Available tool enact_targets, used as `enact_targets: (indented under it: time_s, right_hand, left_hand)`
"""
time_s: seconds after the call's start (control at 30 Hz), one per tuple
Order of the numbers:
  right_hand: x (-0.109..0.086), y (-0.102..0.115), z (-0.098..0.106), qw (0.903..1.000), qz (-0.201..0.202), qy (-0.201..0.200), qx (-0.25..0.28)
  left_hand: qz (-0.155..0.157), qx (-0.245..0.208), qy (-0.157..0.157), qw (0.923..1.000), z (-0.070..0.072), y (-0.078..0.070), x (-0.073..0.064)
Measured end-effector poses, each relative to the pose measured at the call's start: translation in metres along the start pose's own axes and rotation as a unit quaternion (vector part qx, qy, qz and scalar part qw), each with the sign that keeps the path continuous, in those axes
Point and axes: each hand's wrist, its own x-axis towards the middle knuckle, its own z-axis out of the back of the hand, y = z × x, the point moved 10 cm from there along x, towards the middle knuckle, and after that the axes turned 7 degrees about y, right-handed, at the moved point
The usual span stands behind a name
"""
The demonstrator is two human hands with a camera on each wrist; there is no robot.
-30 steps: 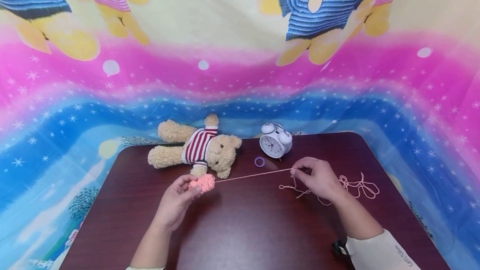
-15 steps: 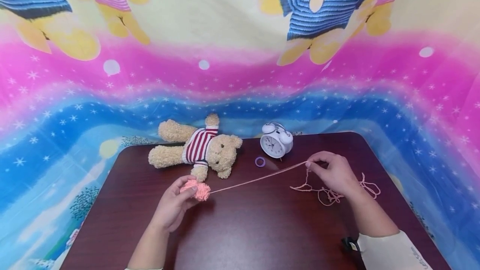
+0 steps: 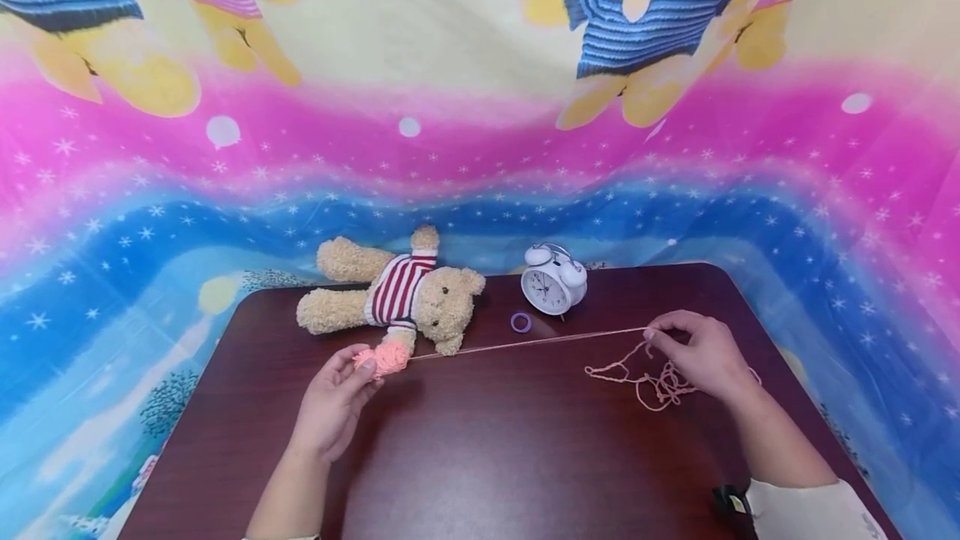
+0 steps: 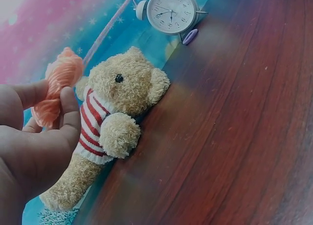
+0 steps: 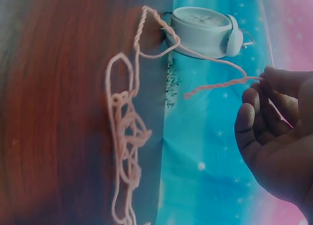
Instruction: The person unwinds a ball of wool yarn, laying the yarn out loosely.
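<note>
In my left hand [image 3: 333, 407] I hold a small pink ball of yarn [image 3: 382, 358], pinched between thumb and fingers; the left wrist view shows its wound strands [image 4: 63, 73]. A strand of yarn [image 3: 525, 342] runs taut from it across the table to my right hand [image 3: 701, 357], whose thumb and forefinger pinch it. Below the right hand the strand hangs down to a loose, tangled heap of pink yarn [image 3: 663, 386] on the table. Part of that heap is hidden behind the hand in the head view; the right wrist view shows its loops [image 5: 127, 137].
A teddy bear [image 3: 397, 294] in a striped shirt lies on its back behind my left hand. A white alarm clock [image 3: 551, 286] stands at the back of the dark wooden table [image 3: 480, 457], with a purple ring [image 3: 521, 322] before it. A printed curtain [image 3: 480, 140] hangs behind.
My right hand has moved right, and my left hand slightly left with the ball of yarn. The strand between them has grown longer. More of the loose heap shows left of the right hand.
</note>
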Motion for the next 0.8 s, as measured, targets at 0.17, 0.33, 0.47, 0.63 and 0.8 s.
enact_targets:
  time_s: [0.17,0.33,0.47,0.63,0.8]
  right_hand:
    - [-0.004,-0.011,0.006,0.9998,-0.007,-0.008,-0.018]
    - [-0.007,-0.017,0.021,0.9989,-0.008,-0.028,-0.038]
    - [-0.011,-0.024,0.031,0.9983,-0.013,-0.04,-0.041]
    - [-0.015,-0.031,0.039,0.9977,-0.017,-0.05,-0.042]
    - [-0.018,-0.041,0.047,0.9971,-0.024,-0.058,-0.043]
  left_hand:
    - [0.0,-0.009,0.003,1.0,0.005,-0.001,0.0]
    - [-0.006,0.012,0.023,0.9997,0.006,-0.005,-0.002]
    - [-0.009,0.027,0.022,0.9994,0.01,-0.007,-0.003]
    - [-0.003,0.034,0.003,0.9994,0.017,-0.006,-0.004]
    - [0.004,0.024,0.009,0.9997,0.02,-0.005,-0.006]
